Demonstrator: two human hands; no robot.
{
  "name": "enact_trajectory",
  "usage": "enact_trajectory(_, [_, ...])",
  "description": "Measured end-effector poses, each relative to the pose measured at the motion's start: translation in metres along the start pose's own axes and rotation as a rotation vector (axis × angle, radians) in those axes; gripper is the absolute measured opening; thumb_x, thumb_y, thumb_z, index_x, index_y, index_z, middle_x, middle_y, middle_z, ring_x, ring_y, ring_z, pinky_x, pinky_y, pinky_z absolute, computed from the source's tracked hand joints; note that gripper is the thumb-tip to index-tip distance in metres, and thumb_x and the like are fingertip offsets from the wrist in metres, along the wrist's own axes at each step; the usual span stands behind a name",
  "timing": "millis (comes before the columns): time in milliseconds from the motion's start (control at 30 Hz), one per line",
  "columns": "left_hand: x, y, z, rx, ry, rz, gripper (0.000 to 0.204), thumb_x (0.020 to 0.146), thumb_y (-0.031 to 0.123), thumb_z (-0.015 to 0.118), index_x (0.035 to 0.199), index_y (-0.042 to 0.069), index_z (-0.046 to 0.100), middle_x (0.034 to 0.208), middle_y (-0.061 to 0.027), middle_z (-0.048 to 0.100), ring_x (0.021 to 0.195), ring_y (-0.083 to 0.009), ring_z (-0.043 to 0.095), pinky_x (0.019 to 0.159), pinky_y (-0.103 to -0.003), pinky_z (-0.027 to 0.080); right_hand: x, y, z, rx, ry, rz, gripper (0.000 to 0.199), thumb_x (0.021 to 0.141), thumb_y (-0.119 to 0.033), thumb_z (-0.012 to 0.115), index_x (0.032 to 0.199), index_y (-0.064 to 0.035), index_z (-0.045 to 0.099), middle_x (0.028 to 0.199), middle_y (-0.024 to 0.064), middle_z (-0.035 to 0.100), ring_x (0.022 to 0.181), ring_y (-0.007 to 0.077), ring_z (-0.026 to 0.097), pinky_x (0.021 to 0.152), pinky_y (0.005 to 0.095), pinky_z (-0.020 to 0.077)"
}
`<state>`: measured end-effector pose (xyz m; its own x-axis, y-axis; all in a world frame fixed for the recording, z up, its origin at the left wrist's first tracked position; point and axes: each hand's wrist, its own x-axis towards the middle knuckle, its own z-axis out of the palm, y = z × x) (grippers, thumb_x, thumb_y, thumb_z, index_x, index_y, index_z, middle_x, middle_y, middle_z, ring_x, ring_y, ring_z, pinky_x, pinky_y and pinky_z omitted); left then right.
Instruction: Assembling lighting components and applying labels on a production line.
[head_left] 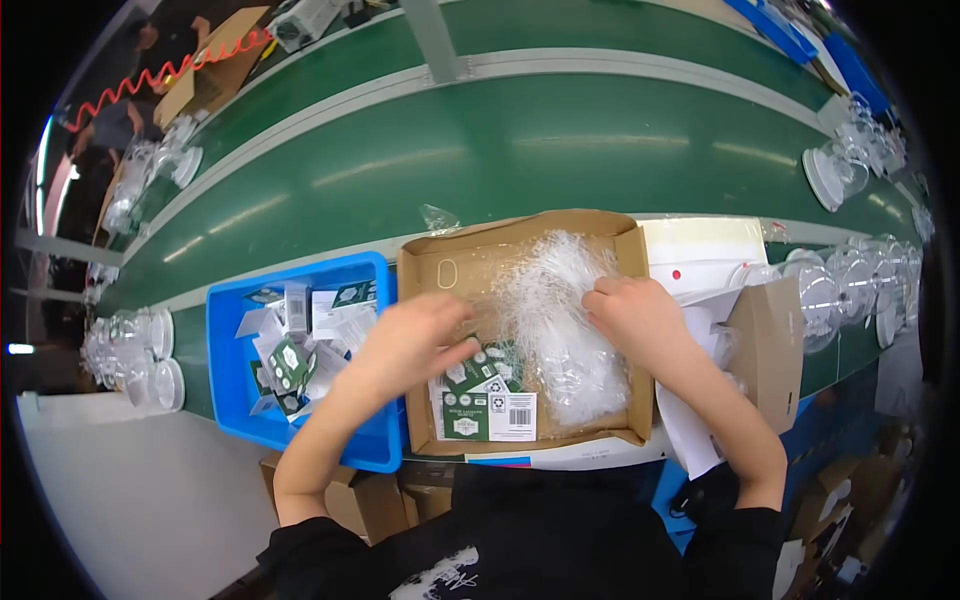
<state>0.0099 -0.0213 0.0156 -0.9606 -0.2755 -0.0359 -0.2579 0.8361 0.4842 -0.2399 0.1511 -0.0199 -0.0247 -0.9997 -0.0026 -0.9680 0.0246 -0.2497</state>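
Both hands work inside an open cardboard box [430, 262]. The right hand [640, 315], fingers curled, grips the clear crinkled plastic bag [560, 320] lying just to its left. The left hand [415, 335], loosely curled, touches the green-and-white carton [485, 400] lying just below its fingertips, with a blue bin [228, 345] at its wrist side.

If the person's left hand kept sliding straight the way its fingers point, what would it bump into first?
The left hand points right, across the open cardboard box. First in its line is probably the crumpled clear plastic wrap, beside the green-and-white printed cartons. Depth is hard to judge; it may pass just above.
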Motion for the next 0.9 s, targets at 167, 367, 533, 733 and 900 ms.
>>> enact_trajectory(167, [-0.008, 0.012, 0.027, 0.064, -0.191, -0.078, 0.042, 0.075, 0.016, 0.076, 0.108, 0.002, 0.052, 0.097, -0.0154, 0.06, 0.094, -0.0358, 0.061, 0.078, -0.043, 0.051, 0.001, 0.0, 0.002, 0.011, 0.068, -0.008, 0.009, 0.08, -0.01, 0.064, 0.079, -0.0069, 0.055, 0.076, 0.0086, 0.059, 0.072, 0.0291, 0.064, 0.064, 0.0396, 0.0518])
enact_trajectory(367, [-0.004, 0.008, 0.015, -0.125, -0.193, -0.1, 0.028, 0.077, 0.007, 0.073, 0.098, 0.005, 0.054, 0.086, -0.0118, 0.059, 0.084, -0.0308, 0.061, 0.073, -0.04, 0.049, -0.003, -0.004, -0.015, 0.253, 0.118, 0.01, 0.012, 0.081, -0.011, 0.063, 0.081, -0.0063, 0.052, 0.073, 0.0093, 0.057, 0.068, 0.0308, 0.061, 0.059, 0.0412, 0.0487])
enact_trajectory(533, [-0.009, 0.008, -0.01, -0.413, -0.163, -0.078, 0.016, 0.08, 0.004, 0.071, 0.092, 0.001, 0.06, 0.078, -0.0109, 0.057, 0.072, -0.027, 0.06, 0.064, -0.036, 0.049, 0.004, -0.008, -0.013, 0.274, 0.174, -0.031, 0.012, 0.083, -0.011, 0.064, 0.082, -0.0053, 0.053, 0.078, 0.0105, 0.058, 0.072, 0.0311, 0.061, 0.061, 0.0406, 0.0481])
enact_trajectory(733, [-0.001, 0.004, -0.021, -0.5, 0.034, -0.167, 0.008, 0.09, 0.002, 0.061, 0.097, -0.001, 0.059, 0.083, -0.0104, 0.063, 0.074, -0.0177, 0.062, 0.067, -0.029, 0.049, 0.005, -0.007, -0.007, 0.314, 0.364, -0.066, 0.011, 0.083, -0.009, 0.064, 0.085, -0.0042, 0.055, 0.082, 0.0133, 0.058, 0.079, 0.0337, 0.06, 0.068, 0.0419, 0.0479])
enact_trajectory(900, [-0.008, -0.004, -0.011, -0.521, 0.204, -0.203, 0.017, 0.092, 0.0, 0.054, 0.106, -0.001, 0.063, 0.089, -0.0043, 0.064, 0.077, -0.009, 0.058, 0.066, -0.024, 0.046, 0.01, 0.001, 0.011, 0.243, 0.422, -0.109, 0.01, 0.084, -0.015, 0.062, 0.087, -0.0056, 0.059, 0.078, 0.012, 0.06, 0.076, 0.0325, 0.062, 0.068, 0.0428, 0.0497])
